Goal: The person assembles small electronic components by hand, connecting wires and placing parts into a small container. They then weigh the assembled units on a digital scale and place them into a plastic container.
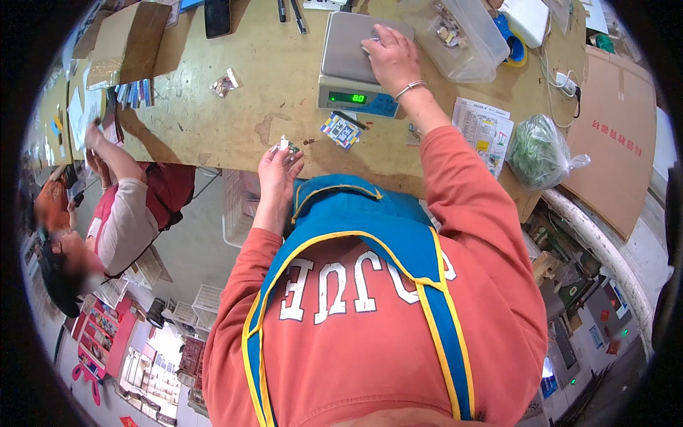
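Observation:
My right hand (395, 62) rests over the grey metal plate (346, 44) of a digital weighing scale (334, 99). Its fingers are curled round a small thing on the plate, mostly hidden beneath them. The scale's green display is lit. Closer to me, at the table's front edge, my left hand (277, 174) pinches a small white and green thing (285, 146) whose kind I cannot make out. Between the hands lies a small printed blue, yellow and white card (341, 130), with a dark pen (350, 119) beside it, just below the scale.
A clear plastic bin (462, 60) with small packets stands right of the scale. Printed sheets (481, 132) and a bag of something green (535, 151) lie at the right. Leftward are a small clear packet (225, 84), a cardboard box (128, 46) and a seated co-worker (128, 206).

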A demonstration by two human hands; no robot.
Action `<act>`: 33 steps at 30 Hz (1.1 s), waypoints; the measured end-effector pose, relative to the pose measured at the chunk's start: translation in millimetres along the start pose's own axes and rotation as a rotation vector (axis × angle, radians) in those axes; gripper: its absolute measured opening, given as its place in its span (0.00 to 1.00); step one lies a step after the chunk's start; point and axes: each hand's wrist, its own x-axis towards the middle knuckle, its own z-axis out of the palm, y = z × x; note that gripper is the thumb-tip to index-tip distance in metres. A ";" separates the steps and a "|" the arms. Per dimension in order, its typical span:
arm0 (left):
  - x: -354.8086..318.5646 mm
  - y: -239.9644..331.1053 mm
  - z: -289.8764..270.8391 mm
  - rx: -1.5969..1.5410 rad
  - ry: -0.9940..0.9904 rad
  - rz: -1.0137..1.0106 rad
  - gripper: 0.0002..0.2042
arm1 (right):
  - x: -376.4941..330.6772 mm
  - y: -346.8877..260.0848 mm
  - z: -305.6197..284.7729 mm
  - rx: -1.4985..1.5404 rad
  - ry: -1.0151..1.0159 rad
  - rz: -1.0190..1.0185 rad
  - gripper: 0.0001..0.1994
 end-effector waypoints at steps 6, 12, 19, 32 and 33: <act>-0.4 30.9 48.4 0.062 -0.177 0.052 0.14 | -15.7 81.7 -27.0 -0.330 -0.026 0.353 0.17; 20.4 54.7 166.9 0.328 -0.467 0.204 0.21 | -52.4 63.1 -46.9 -0.089 0.155 0.348 0.17; 54.0 65.2 246.8 0.514 -0.422 0.188 0.22 | -102.5 20.2 -55.5 0.211 0.141 0.453 0.19; 175.4 143.4 -23.1 1.560 0.451 1.133 0.24 | -138.7 15.1 -68.8 0.361 0.122 0.555 0.16; 178.2 147.6 -34.5 1.695 0.440 1.146 0.26 | -138.7 13.6 -67.2 0.345 0.108 0.550 0.16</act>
